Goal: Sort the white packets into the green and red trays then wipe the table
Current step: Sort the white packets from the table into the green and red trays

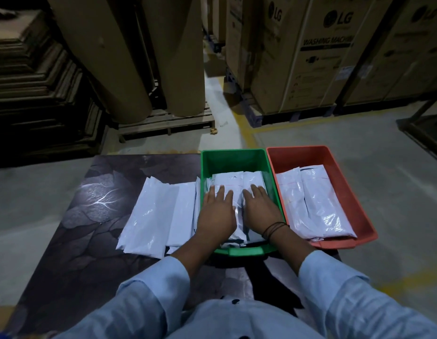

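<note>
Head view: sorting step in hand. Left hand [216,211] and right hand [260,209] lie flat, fingers straight, pressing the white packets [237,178] in the green tray [237,152]; neither grips anything. Red tray [298,150], just beside on the right, holds more packets. Unsorted pile [153,211] lies on the table [78,228], against the green tray's left wall. Next move, judged: lift clear of the tray walls, reach left for a packet. Open room lies left of the pile; wiping not yet begun.

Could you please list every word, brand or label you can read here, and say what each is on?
"LG": logo on three cardboard boxes at the back.
"WASHING MACHIN", its end lost at the edge: on the middle box.
Small print and symbols below that: too blurred to read.
Reddish marks on the packets: too small to read.
</note>
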### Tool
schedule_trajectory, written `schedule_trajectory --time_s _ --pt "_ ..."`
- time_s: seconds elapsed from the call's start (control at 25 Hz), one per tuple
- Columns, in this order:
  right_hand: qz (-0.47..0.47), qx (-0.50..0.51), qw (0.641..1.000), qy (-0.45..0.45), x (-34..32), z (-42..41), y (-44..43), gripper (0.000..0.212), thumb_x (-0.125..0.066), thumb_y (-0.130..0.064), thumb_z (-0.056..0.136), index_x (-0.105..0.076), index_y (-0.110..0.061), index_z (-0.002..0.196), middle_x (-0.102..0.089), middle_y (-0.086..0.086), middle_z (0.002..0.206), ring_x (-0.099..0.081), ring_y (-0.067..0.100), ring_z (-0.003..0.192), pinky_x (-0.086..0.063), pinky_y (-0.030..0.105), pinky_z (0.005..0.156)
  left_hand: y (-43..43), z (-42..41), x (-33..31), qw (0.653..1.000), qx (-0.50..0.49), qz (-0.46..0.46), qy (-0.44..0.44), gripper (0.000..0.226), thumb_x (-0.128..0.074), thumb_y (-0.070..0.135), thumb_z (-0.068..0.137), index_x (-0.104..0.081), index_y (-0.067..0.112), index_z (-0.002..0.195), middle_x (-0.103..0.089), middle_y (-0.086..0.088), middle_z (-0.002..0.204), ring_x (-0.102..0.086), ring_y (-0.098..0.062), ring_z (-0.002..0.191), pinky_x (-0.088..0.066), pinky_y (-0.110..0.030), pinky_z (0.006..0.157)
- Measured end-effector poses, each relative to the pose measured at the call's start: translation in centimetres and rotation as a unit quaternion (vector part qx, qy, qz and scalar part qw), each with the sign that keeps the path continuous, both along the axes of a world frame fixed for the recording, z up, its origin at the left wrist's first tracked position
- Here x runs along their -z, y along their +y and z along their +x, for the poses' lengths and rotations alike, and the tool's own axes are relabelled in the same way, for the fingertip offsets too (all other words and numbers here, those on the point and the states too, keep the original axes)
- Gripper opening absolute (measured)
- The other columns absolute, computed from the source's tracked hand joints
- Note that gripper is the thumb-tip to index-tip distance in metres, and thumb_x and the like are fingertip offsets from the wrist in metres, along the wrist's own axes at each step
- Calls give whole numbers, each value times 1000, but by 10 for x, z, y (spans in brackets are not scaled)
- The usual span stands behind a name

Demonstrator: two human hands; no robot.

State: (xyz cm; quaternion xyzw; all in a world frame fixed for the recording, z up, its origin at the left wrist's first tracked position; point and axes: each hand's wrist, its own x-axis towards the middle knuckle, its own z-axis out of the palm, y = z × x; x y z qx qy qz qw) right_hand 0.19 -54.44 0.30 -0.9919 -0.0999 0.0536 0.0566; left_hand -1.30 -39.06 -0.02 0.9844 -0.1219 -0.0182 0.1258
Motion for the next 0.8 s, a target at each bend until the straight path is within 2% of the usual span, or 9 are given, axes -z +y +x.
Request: schedule_trajectory --time_s 0.08,0.2,0.4,0.48,0.64,0.8 --pt "22 7 1000 -2 -7 4 7 66 -64 -23 84 -40 -6 143 -34 24 153 -27 40 144 -29 45 118 12 0 -18 997 -31 -52 -52 53 -41 28 103 -37 15 154 -30 -13 163 -16 -38 154 -13 -49 126" --pt "42 5 998 -46 -17 10 22 63 -56 -13 86 -39 -3 146 -33 27 153 -27 41 145 -22 43 120 47 6 -29 986 -101 -101 -88 51 -43 24 101 -43 14 151 -37 -11 160 -19 -38 153 -19 -49 125" --pt "99 0 991 -93 -25 11 57 50 -55 -11 91 -48 0 140 -39 28 150 -32 43 142 -31 47 115 115 4 -8 970 -193 -123 -79 50 -47 19 101 -44 13 150 -40 -12 158 -25 -40 150 -23 -50 123" --pt "107 -9 988 -110 -28 10 74 50 -56 -9 90 -50 0 139 -41 28 149 -34 44 141 -32 48 115 136 -2 6 971 -209 -112 -42 54 -47 21 102 -37 15 154 -32 -12 162 -21 -40 152 -20 -49 123" --pt "108 -31 985 -128 -32 8 111 53 -61 -6 82 -54 2 134 -47 29 143 -40 46 136 -35 50 113 162 -8 36 976 -190 -69 82 68 -39 33 106 -5 18 162 5 -18 168 -4 -44 154 -10 -51 125" --pt "89 -57 982 -153 -35 7 145 49 -65 -6 79 -59 3 127 -53 29 136 -47 47 129 -38 49 110 180 -8 50 977 -173 -18 127 78 -32 54 104 7 19 161 19 -16 167 9 -46 153 -2 -55 124"
